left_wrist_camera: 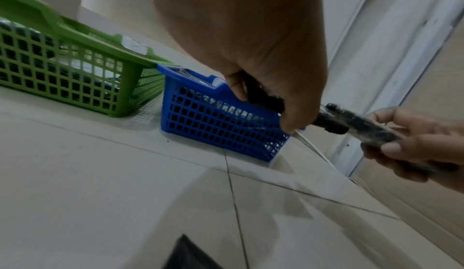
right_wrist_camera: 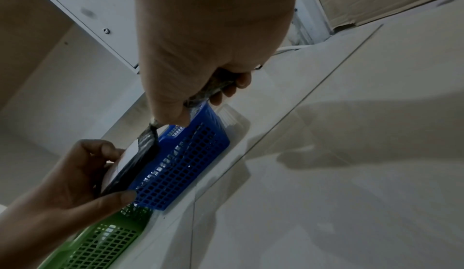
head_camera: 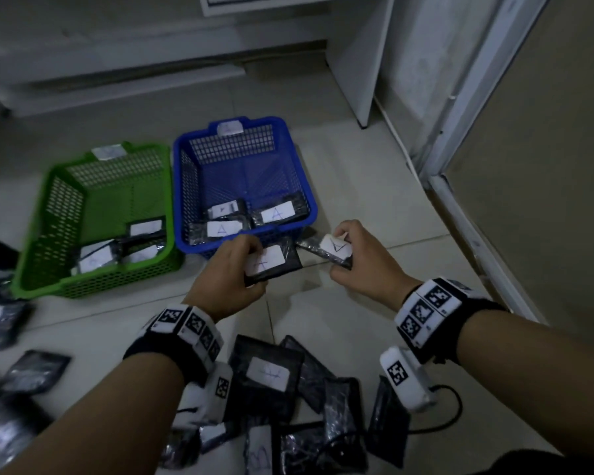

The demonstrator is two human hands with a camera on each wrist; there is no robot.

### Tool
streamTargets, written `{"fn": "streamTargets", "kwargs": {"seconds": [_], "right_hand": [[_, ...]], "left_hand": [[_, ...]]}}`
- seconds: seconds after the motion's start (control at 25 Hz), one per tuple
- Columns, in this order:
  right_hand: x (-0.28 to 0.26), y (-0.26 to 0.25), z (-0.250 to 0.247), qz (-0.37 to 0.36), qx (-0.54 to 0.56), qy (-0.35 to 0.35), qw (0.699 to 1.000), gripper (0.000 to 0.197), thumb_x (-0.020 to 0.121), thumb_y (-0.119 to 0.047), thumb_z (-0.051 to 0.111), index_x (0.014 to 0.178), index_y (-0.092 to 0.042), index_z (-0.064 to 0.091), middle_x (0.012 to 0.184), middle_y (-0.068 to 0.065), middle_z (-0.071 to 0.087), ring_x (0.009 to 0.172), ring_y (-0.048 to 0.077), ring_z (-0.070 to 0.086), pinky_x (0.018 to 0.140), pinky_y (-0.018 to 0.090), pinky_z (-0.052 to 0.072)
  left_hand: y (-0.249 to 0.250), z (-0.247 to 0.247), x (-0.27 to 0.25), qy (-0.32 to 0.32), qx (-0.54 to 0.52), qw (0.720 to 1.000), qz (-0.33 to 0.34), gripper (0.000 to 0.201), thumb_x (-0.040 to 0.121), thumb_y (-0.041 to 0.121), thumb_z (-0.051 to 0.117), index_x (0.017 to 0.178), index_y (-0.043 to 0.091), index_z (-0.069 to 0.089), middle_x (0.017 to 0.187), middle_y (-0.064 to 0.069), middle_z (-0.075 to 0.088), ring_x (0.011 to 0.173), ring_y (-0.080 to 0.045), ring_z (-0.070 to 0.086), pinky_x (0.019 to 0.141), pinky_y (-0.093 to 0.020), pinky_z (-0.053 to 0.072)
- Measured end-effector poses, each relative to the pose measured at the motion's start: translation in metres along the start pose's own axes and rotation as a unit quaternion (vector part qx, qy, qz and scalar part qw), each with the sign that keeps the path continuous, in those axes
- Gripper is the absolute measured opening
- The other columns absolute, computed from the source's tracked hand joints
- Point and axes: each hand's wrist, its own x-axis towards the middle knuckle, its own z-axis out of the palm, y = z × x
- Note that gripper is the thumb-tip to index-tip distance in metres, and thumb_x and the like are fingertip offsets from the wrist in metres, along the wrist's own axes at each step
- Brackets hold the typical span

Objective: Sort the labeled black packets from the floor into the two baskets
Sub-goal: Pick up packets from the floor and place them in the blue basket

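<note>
Pale floor tiles carry what we see: a green basket at left with labelled packets inside, touching a blue basket that holds three packets marked A. Just before the blue basket's near wall, our left hand pinches a black packet with a white label, our right hand grips another labelled packet beside it, and loose packets lie near our wrists.

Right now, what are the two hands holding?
Each holds a labeled black packet by its edges: the left hand one packet, the right hand another.
</note>
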Motion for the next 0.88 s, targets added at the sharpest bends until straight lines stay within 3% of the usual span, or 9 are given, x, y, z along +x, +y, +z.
{"fn": "streamTargets", "kwargs": {"seconds": [0.16, 0.28, 0.44, 0.68, 0.8, 0.88], "right_hand": [[0.022, -0.009, 0.014, -0.021, 0.007, 0.016, 1.0, 0.058, 0.068, -0.029, 0.062, 0.121, -0.013, 0.046, 0.113, 0.005, 0.052, 0.102, 0.021, 0.051, 0.086, 0.03, 0.043], [0.044, -0.021, 0.019, -0.027, -0.046, 0.013, 0.998, 0.057, 0.076, -0.025, 0.069, 0.127, -0.015, 0.045, 0.12, 0.007, 0.05, 0.109, 0.023, 0.046, 0.087, 0.027, 0.036], [0.092, -0.041, 0.022, -0.032, -0.153, 0.005, 0.988, 0.061, 0.081, -0.024, 0.069, 0.135, -0.021, 0.042, 0.13, 0.005, 0.05, 0.111, 0.029, 0.041, 0.091, 0.037, 0.037], [0.153, -0.057, 0.034, -0.032, -0.238, -0.069, 0.968, 0.052, 0.082, -0.016, 0.065, 0.129, -0.023, 0.043, 0.133, 0.0, 0.049, 0.118, 0.029, 0.038, 0.094, 0.038, 0.036], [0.166, -0.06, 0.041, -0.023, -0.197, -0.105, 0.974, 0.038, 0.076, 0.002, 0.055, 0.106, -0.018, 0.045, 0.123, 0.004, 0.05, 0.119, 0.028, 0.035, 0.094, 0.033, 0.036], [0.167, -0.056, 0.049, -0.033, -0.227, -0.141, 0.963, 0.032, 0.074, 0.007, 0.051, 0.092, -0.018, 0.042, 0.118, 0.008, 0.052, 0.122, 0.028, 0.036, 0.101, 0.031, 0.029]], "left_hand": [[-0.016, -0.007, 0.002, 0.065, -0.006, 0.996, -0.054, 0.064, 0.071, 0.024, 0.077, 0.126, 0.024, 0.046, 0.119, 0.006, 0.054, 0.108, -0.014, 0.046, 0.085, -0.022, 0.037], [-0.029, -0.009, 0.01, 0.13, -0.022, 0.989, -0.064, 0.064, 0.07, 0.025, 0.079, 0.126, 0.02, 0.05, 0.119, 0.001, 0.05, 0.111, -0.015, 0.049, 0.096, -0.028, 0.042], [-0.051, -0.021, 0.032, 0.188, 0.064, 0.973, -0.117, 0.06, 0.072, 0.034, 0.076, 0.126, 0.022, 0.052, 0.118, -0.003, 0.053, 0.109, -0.029, 0.046, 0.093, -0.04, 0.039], [-0.091, -0.038, 0.066, 0.157, 0.093, 0.967, -0.18, 0.054, 0.074, 0.027, 0.07, 0.124, 0.028, 0.05, 0.126, 0.002, 0.053, 0.112, -0.032, 0.047, 0.094, -0.039, 0.036], [-0.105, -0.039, 0.082, 0.11, 0.013, 0.982, -0.151, 0.051, 0.075, 0.005, 0.063, 0.122, 0.022, 0.051, 0.127, -0.003, 0.05, 0.112, -0.031, 0.049, 0.095, -0.042, 0.042], [-0.111, -0.038, 0.09, 0.089, -0.007, 0.986, -0.139, 0.05, 0.077, -0.005, 0.053, 0.121, 0.019, 0.051, 0.127, -0.006, 0.05, 0.111, -0.032, 0.051, 0.094, -0.043, 0.044]]}}
